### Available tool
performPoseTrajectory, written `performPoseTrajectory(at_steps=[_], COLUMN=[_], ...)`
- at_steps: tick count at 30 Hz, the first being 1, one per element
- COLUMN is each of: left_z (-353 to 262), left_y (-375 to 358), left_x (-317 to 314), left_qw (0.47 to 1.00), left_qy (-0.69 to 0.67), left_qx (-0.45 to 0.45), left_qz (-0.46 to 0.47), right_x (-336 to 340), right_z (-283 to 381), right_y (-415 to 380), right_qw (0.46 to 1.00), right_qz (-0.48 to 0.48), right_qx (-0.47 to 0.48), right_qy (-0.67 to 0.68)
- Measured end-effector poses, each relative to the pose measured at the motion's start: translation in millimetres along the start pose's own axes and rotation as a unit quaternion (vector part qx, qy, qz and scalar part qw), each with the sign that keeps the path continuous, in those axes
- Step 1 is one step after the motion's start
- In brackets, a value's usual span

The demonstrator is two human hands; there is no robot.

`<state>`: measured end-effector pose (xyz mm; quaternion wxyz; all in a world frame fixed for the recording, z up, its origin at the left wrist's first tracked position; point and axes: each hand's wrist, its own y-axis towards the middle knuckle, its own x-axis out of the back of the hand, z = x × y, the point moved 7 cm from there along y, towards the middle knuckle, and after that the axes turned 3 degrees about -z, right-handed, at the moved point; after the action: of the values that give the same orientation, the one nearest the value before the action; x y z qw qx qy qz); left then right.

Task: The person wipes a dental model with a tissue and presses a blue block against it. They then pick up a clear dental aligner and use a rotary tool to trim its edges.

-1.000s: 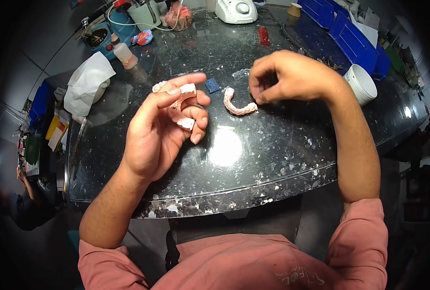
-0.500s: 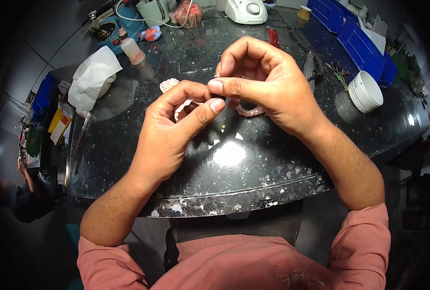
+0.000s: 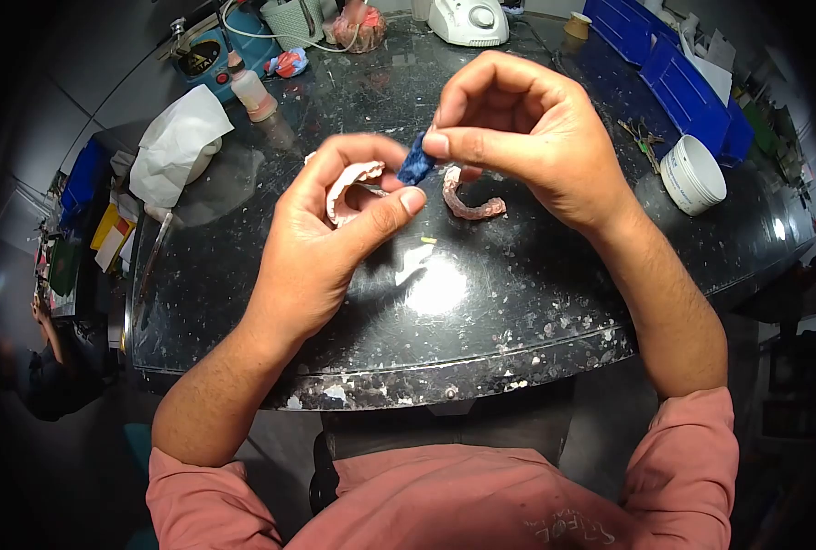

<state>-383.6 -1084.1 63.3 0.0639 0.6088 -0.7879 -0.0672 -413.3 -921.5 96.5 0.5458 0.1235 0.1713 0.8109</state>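
A dark blue piece [image 3: 416, 161] shows between the fingertips of both hands, above the black table [image 3: 518, 302]. My right hand [image 3: 532, 137] pinches its upper end between thumb and index finger. Thumb and fingers of my left hand [image 3: 339, 206] close on its lower end, and a pale, curved dental piece [image 3: 346, 194] sits inside the same hand. Below my right hand a pinkish, horseshoe-shaped dental piece [image 3: 470, 209] lies on the table. A small yellow-green bit [image 3: 428, 240] lies nearer the front edge.
A white cloth [image 3: 177, 137] covers a bowl at the left, near a bottle [image 3: 253, 96]. A white machine [image 3: 468, 22] stands at the back. To the right are a white tub [image 3: 692, 174] and blue bins [image 3: 688, 92]. Another person's arm [image 3: 49, 325] shows far left.
The dark blue piece now shows between my hands. My right hand has moved slightly up and right, uncovering more of the horseshoe-shaped piece. The pale piece in my left hand shows more.
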Motion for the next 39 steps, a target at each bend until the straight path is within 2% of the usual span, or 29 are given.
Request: performPoseTrajectory(at_steps=[1, 3, 4, 8, 13, 16, 23, 30, 39], left_z=[-1.5, 5.5, 7.0, 13.3, 12.8, 8.8, 9.4, 12.0, 13.9], left_y=[0.0, -1.0, -1.0, -3.9, -3.2, -2.2, -4.0, -3.1, -0.8], left_x=[-0.5, -6.2, -5.3, -8.4, -7.6, -9.4, -8.9, -9.8, -7.9], left_qw=[1.000, 0.989, 0.989, 0.974, 0.975, 0.973, 0.975, 0.988, 0.975], left_qy=[0.000, -0.123, -0.123, -0.196, -0.196, -0.201, -0.201, -0.126, -0.196], left_qx=[0.000, 0.083, 0.083, 0.065, 0.064, 0.055, 0.060, 0.074, 0.089], left_qz=[-0.001, 0.027, 0.027, 0.095, 0.083, 0.101, 0.075, 0.054, 0.063], right_x=[-2.0, -3.5, -7.5, -20.4, -16.6, 5.8, -21.9, -24.5, -21.1], right_z=[1.4, 3.1, -0.9, -16.8, -14.3, -9.9, -13.1, -20.2, -21.6], right_y=[-0.2, -1.5, -2.7, -11.1, -11.1, -8.1, -14.9, -17.8, -17.1], right_qw=[1.000, 0.997, 0.994, 0.982, 0.981, 0.974, 0.977, 0.979, 0.987], right_qz=[0.001, -0.024, -0.021, -0.068, -0.100, -0.182, -0.079, -0.100, -0.069], right_qx=[0.000, -0.022, -0.054, -0.088, -0.068, -0.018, -0.091, -0.092, -0.109], right_qy=[0.000, 0.076, 0.092, 0.152, 0.151, 0.133, 0.175, 0.154, 0.100])
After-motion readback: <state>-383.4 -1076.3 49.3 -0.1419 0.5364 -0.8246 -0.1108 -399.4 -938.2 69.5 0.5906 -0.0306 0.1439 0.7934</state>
